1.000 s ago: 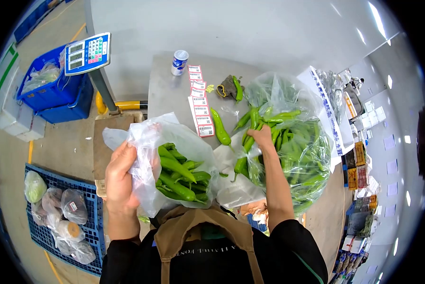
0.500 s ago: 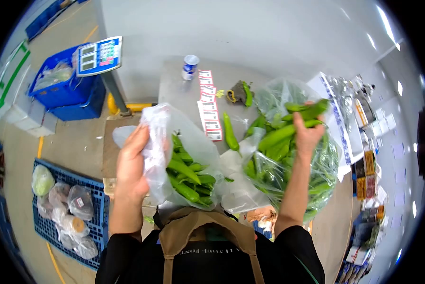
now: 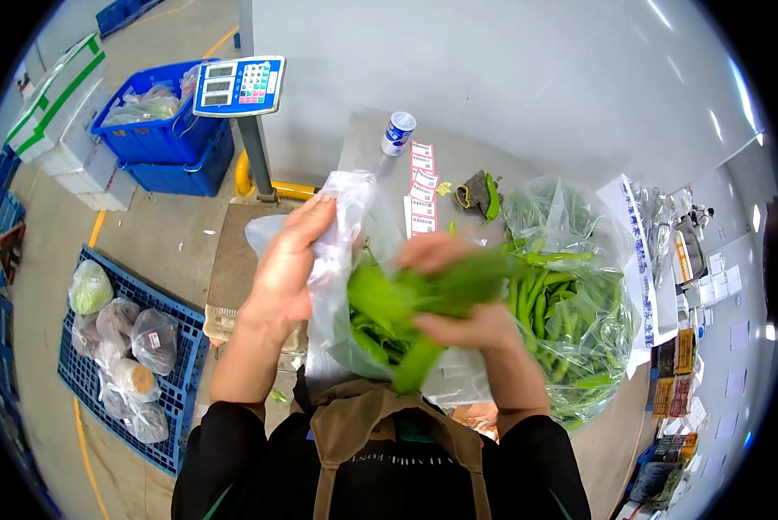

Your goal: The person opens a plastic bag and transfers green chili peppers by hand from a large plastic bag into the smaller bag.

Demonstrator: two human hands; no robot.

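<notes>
My left hand (image 3: 292, 260) grips the gathered rim of a clear plastic bag (image 3: 327, 286) that holds green peppers (image 3: 373, 342). Blurred by motion, my right hand (image 3: 463, 299) is closed around several large green peppers (image 3: 467, 279) at the mouth of this bag. To the right lies a big, open clear bag (image 3: 593, 373) full of long green peppers (image 3: 549, 303). Beyond my hands, a strip of printed labels (image 3: 422, 204) rests on the grey table, beside a dark glove (image 3: 471, 192) with one pepper (image 3: 492, 198) on it.
A blue and white can (image 3: 398, 134) stands at the table's back. The scale display (image 3: 239, 85) rises at the left, before blue crates (image 3: 168, 169). A blue pallet (image 3: 181, 368) with bagged produce (image 3: 155, 341) is on the floor. A white box (image 3: 640, 251) stands at the right.
My right hand has moved left from the big bag to the smaller bag's mouth, carrying peppers. My left hand still holds the rim. The whole view has shifted, with the table appearing farther right.
</notes>
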